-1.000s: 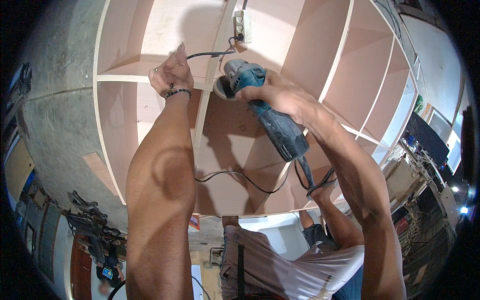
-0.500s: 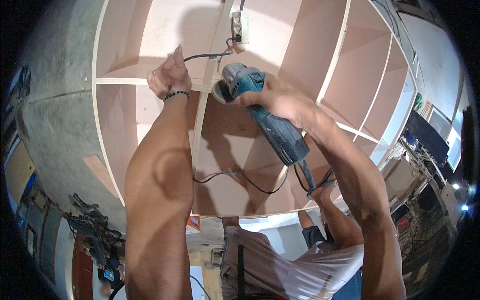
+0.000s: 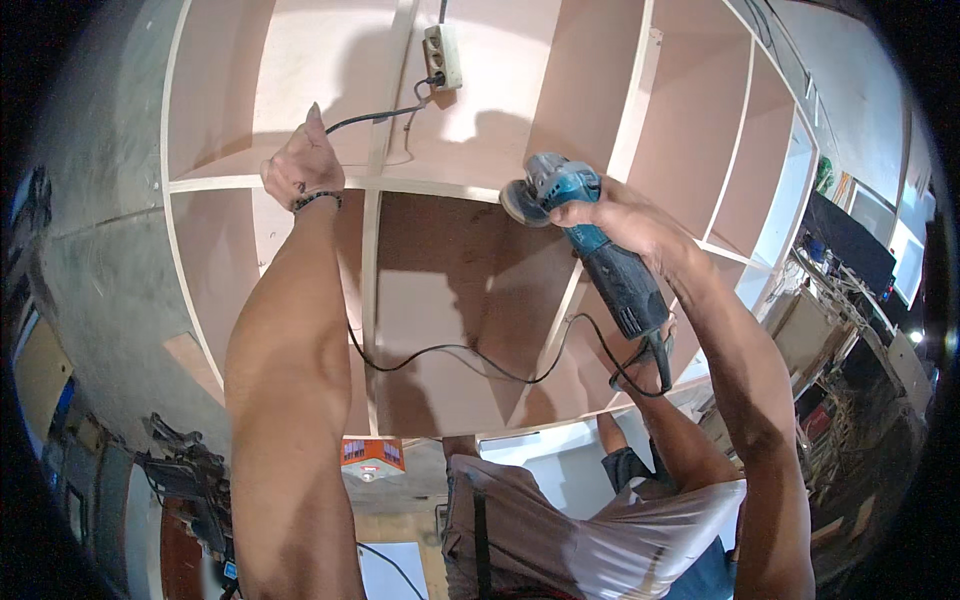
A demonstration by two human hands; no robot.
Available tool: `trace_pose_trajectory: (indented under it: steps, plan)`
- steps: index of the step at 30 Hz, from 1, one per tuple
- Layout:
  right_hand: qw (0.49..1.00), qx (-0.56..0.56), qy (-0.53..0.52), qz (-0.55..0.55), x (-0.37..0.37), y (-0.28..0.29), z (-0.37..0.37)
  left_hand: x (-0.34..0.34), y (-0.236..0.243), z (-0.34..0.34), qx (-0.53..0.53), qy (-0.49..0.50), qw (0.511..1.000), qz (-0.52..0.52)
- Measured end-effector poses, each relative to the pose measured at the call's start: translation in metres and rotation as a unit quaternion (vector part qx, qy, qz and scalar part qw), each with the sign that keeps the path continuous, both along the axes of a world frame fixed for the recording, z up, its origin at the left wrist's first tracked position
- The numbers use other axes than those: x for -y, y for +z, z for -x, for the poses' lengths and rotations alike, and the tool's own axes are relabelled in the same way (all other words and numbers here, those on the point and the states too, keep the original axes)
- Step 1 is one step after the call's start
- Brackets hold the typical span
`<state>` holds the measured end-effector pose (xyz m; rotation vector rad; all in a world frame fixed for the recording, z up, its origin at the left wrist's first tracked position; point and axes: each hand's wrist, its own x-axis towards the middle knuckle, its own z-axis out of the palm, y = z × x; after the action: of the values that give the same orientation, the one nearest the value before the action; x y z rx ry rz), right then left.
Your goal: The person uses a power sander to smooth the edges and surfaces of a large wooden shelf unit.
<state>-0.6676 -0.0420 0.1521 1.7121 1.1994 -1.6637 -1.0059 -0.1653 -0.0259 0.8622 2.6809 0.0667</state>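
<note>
Head view: the left hand (image 3: 303,168), a dark beaded bracelet (image 3: 318,200) at its wrist, has its grip curled around a black power cord (image 3: 460,347). To its right, the right hand (image 3: 632,228) has its grip wrapped around a blue-and-black angle grinder (image 3: 622,283). The grinder's round disc (image 3: 520,205) overlaps a pale divider edge (image 3: 430,186); whether they touch cannot be told. Behind the 2 hands spreads a wooden cabinet (image 3: 690,150) split into compartments. An upper compartment holds a white power strip (image 3: 447,57) with 3 sockets, the lowest taking the cord's plug. A grey surface (image 3: 110,280) lies beyond, left.
</note>
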Motion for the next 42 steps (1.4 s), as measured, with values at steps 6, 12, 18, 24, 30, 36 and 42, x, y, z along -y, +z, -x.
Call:
trace_pose_trajectory:
  steps: [6,12,18,24,30,36,42]
  plan:
    - [0.987,-0.012,-0.162,0.015,0.009,0.037,-0.046,0.002,-0.007,0.0,-0.027,0.005,0.999,0.035]
    - [0.984,-0.012,-0.169,-0.053,-0.013,0.056,-0.074,-0.001,-0.007,0.001,-0.046,-0.002,0.999,0.003]
    - [0.992,-0.023,-0.121,-0.028,-0.001,0.023,-0.072,0.003,-0.015,0.005,-0.022,0.006,1.0,0.0]
    - [0.996,0.008,-0.084,-0.006,0.004,0.005,-0.078,0.001,-0.02,0.008,-0.016,0.013,1.0,0.005]
    - [0.998,-0.005,-0.069,0.007,0.001,0.002,-0.075,0.006,-0.024,0.011,-0.019,0.016,0.999,-0.02]
    - [0.998,0.023,-0.053,0.007,-0.001,0.002,-0.076,0.009,-0.031,0.01,-0.041,0.005,0.996,-0.083]
    - [0.998,0.035,-0.04,-0.016,0.002,-0.005,-0.082,0.007,-0.025,0.008,-0.032,-0.007,0.996,-0.078]
